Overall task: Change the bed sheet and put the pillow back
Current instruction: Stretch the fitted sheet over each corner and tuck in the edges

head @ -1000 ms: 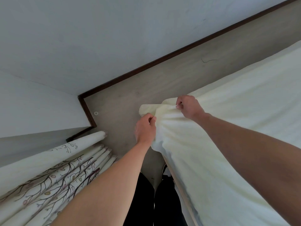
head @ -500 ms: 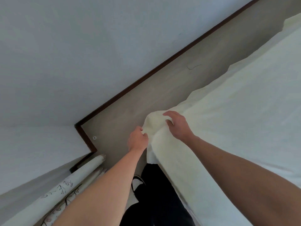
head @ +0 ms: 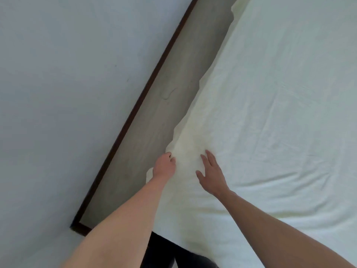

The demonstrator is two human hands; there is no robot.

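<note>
At sheet edge, left hand curled (gripping), right hand flat

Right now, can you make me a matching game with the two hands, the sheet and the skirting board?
1 left hand
2 right hand
3 bed sheet
4 skirting board

A dark brown
B pale yellow
C fingers spread flat on the sheet
D fingers curled at the sheet's bunched edge

Pairs: 1-D, 2-C, 3-B, 4-A
</note>
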